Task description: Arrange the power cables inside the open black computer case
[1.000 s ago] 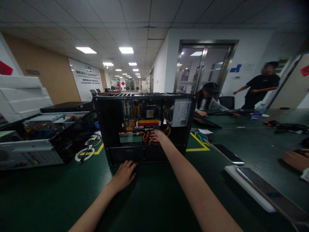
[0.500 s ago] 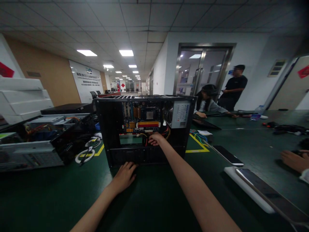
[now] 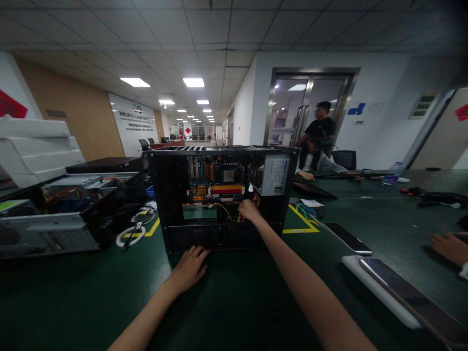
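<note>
A black computer case (image 3: 193, 238) stands on the table, its open side facing me. Inside, a motherboard (image 3: 215, 168) with orange and red memory slots sits behind a grey power supply (image 3: 275, 174) at upper right. My right hand (image 3: 249, 210) is inside the case below the power supply, fingers closed around its coloured cables; the fingertips are partly hidden. A thin yellow cable (image 3: 222, 206) with a pale plug stretches left of that hand. My left hand (image 3: 189, 268) lies on the table against the case's lower front edge, fingers spread, holding nothing.
Another opened computer case (image 3: 66, 226) lies at left, beside a white coiled cable (image 3: 130, 236). Phones (image 3: 349, 238) and a white box (image 3: 380, 292) are at right. Another person's hand (image 3: 449, 247) rests at far right. People are across the green table (image 3: 234, 312).
My right hand has moved right inside the case, bringing cables toward the power supply side. My left hand stays put. The standing person has moved left behind the seated one.
</note>
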`<act>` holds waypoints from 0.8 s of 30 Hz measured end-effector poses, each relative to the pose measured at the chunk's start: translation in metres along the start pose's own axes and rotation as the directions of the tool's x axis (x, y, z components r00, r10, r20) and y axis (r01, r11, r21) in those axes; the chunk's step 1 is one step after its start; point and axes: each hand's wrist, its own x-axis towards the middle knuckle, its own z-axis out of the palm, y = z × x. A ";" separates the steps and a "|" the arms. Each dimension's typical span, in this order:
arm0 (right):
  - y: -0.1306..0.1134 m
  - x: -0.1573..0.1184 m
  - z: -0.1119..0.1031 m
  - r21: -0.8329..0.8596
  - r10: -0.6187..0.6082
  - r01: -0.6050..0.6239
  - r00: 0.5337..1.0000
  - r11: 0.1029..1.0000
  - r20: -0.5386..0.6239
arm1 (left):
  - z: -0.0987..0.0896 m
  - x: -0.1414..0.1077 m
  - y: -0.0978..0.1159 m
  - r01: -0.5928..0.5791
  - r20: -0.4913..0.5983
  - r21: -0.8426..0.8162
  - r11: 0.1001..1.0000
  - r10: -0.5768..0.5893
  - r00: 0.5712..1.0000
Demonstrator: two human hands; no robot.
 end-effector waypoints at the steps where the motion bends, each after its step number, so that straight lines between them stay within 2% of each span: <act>1: 0.002 -0.006 -0.005 -0.032 -0.014 0.013 1.000 0.999 -0.025 | 0.000 0.000 0.000 -0.003 -0.004 0.001 1.000 0.003 1.000; 6: 0.008 -0.039 -0.023 -0.256 -0.055 0.021 0.991 0.966 -0.126 | 0.001 0.000 -0.001 0.007 0.008 -0.001 1.000 -0.007 1.000; 11: 0.016 -0.068 -0.030 -0.448 -0.115 0.023 0.977 0.894 -0.181 | -0.002 0.000 0.001 0.004 0.006 -0.004 1.000 -0.004 1.000; 16: 0.026 -0.082 -0.031 -0.521 -0.225 0.067 0.943 0.851 -0.245 | -0.003 0.000 0.003 0.013 0.015 -0.008 1.000 -0.013 1.000; 24: 0.039 -0.095 -0.022 -0.605 -0.453 0.216 0.849 0.767 -0.271 | -0.002 -0.001 0.001 0.019 0.016 -0.010 1.000 -0.019 1.000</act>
